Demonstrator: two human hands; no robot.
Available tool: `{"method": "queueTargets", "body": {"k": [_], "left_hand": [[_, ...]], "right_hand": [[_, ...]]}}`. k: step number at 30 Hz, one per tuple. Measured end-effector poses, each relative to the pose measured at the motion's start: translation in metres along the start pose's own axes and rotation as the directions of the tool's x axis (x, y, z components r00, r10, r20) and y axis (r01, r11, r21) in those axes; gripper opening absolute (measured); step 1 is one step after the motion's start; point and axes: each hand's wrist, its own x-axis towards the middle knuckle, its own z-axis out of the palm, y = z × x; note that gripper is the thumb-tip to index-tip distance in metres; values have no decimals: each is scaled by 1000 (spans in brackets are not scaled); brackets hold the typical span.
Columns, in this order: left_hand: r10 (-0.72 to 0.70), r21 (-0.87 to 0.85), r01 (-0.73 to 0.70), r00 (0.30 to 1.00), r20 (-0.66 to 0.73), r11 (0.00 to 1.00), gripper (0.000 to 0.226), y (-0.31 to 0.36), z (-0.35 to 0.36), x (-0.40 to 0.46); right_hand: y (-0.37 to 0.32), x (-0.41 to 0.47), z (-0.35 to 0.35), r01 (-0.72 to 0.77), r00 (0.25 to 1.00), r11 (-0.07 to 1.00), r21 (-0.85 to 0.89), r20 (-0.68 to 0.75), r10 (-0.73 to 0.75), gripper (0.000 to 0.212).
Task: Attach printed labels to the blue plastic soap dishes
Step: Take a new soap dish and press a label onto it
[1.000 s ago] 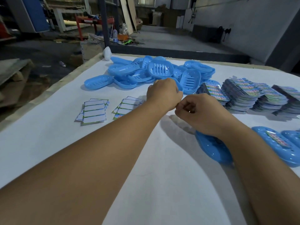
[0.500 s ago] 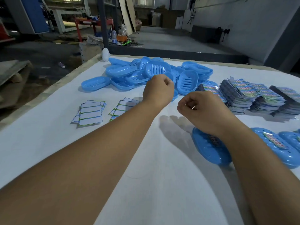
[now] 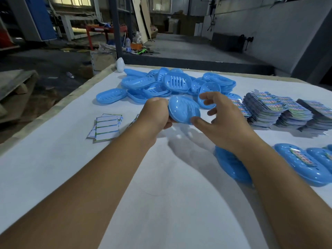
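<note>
On the white counter a heap of blue soap dishes lies beyond the fingers. The left hand grips one dish aloft; the right hand, fingers spread, reaches for it. A label comes next, from the stacks to the right.

Label stacks print illegible, rightmost labelled dish cut by edge, one dish half behind forearm
</note>
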Motion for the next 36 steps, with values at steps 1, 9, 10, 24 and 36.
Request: {"method": "queueTargets", "body": {"k": [1, 9, 10, 24, 36], "left_hand": [[-12, 7, 12, 1000, 17, 1000, 27, 0, 0, -2], [-26, 81, 26, 1000, 6, 996, 26, 1, -5, -9], [-32, 79, 31, 999, 7, 996, 28, 0, -6, -9], [-45, 266, 42, 999, 8, 963, 26, -6, -15, -2], [186, 679, -307, 951, 247, 667, 23, -4, -26, -13]], "right_hand": [[-3, 0, 2, 18, 1000, 1000, 8, 13, -19, 59], [-18, -4, 20, 75, 991, 997, -17, 111, -73, 74], [-17, -4, 21, 73, 991, 996, -43, 119, -68, 75], [-7, -2, 15, 13, 975, 999, -44, 223, -3, 76], [-1, -4, 7, 6, 932, 989, -145, 361, 47, 76]]}}
